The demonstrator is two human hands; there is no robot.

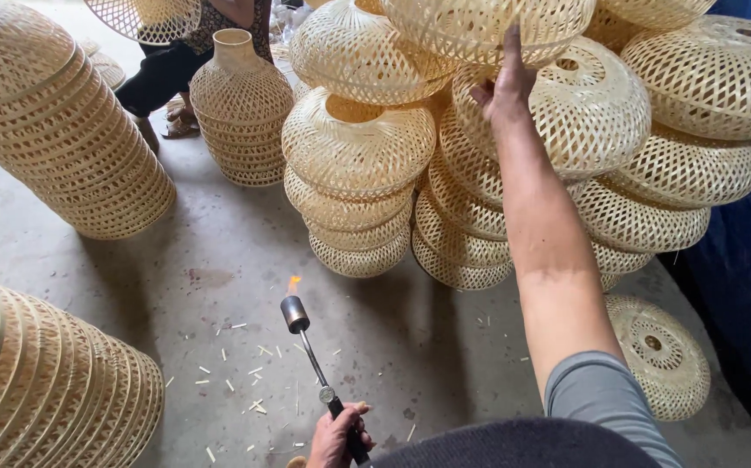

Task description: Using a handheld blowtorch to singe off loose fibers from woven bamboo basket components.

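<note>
My right hand [503,82] reaches up and touches the underside of a woven bamboo lampshade [479,26] at the top of a tall pile. My left hand [337,436] grips the handle of a gas torch [310,347] low in front of me. The torch's metal head [295,314] points away from me and a small orange flame [293,283] burns at its tip. The torch is held above the concrete floor, apart from the shades.
Piles of round woven shades [358,147] stand ahead and right. Stacked nested shades lie at left [63,130] and lower left [46,381]. One shade [659,355] lies on the floor at right. A seated person [176,61] works at the back. Bamboo chips litter the floor.
</note>
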